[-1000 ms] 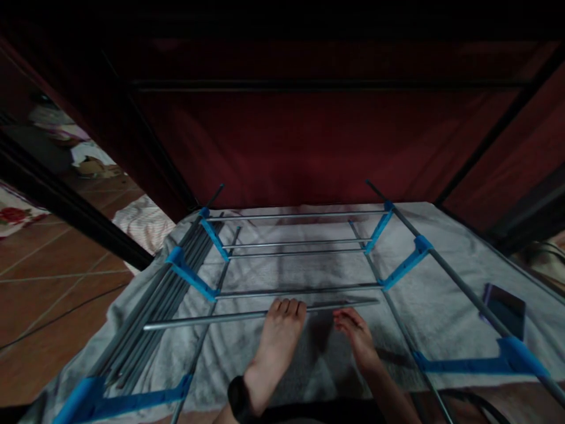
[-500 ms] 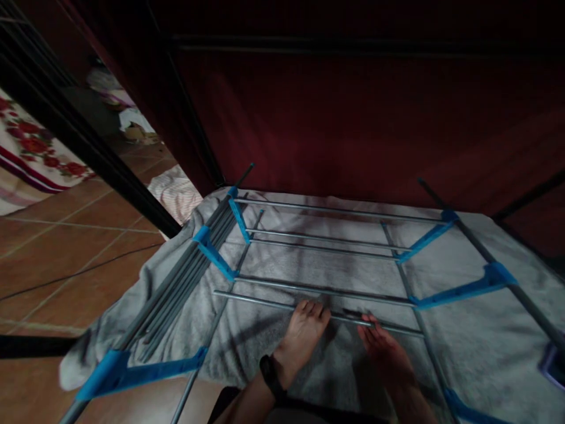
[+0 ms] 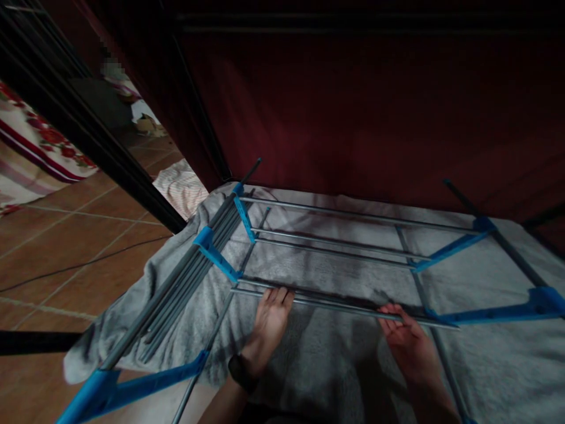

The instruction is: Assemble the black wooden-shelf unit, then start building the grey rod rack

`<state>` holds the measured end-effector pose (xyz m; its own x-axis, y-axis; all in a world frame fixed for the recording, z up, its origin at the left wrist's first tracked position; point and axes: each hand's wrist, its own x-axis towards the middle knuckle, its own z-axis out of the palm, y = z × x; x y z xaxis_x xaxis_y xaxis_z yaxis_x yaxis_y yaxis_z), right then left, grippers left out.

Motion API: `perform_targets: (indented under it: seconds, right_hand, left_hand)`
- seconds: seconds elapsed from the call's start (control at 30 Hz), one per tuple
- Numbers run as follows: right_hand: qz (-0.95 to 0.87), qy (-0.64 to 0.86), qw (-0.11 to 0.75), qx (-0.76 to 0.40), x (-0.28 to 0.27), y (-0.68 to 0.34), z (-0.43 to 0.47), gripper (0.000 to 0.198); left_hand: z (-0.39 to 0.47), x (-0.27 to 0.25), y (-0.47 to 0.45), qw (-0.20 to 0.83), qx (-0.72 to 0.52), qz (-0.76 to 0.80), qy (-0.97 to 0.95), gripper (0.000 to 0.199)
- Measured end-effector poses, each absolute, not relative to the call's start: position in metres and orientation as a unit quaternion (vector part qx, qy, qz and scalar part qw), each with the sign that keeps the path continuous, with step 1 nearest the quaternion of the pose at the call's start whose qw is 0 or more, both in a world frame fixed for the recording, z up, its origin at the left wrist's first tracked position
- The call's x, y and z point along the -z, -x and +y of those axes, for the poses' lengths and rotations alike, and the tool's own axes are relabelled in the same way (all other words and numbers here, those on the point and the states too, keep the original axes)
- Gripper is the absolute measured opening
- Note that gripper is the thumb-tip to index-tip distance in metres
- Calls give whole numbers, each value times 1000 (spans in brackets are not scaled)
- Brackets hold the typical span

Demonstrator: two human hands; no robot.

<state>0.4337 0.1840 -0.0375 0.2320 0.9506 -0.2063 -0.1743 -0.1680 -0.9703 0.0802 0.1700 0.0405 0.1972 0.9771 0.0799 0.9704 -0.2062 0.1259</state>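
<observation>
A loose grey metal rod lies across the front, nearly parallel to the fixed crossbar at the back of the rack. My left hand, with a dark wristband, is closed over the rod left of its middle. My right hand, palm turned up, grips the rod near its right end with thumb and fingers. The rod's right tip lies by a blue bracket; its left tip is near another blue bracket. Both brackets join the rack's grey tubes.
Several loose grey rods are bundled along the left side tube. Beneath the rack spreads a grey blanket. A dark red panel stands behind. Left are brown floor tiles, a thin cable and a black post.
Both hands have moved apart along the rod, the left leftward and the right rightward. The rod has shifted right and away from me, closer to the fixed crossbar. The view has moved slightly.
</observation>
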Motion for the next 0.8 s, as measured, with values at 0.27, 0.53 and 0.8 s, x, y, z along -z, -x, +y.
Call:
perform_targets:
  seconds: [0.27,0.53,0.8]
  right_hand:
    - [-161,497,599,-607,10,-402,197,17]
    - [-92,431,619,-650,-5,-371,207,13]
    - [-45,404,610,-680,-16,-370,236,12]
  left_hand:
    - [199,-54,-76,6,-80,634,-769,34]
    - [223,-45,-66,-41,-102,628,-770,37]
    - [227,-32,-54,-57,-98,626,-772,41]
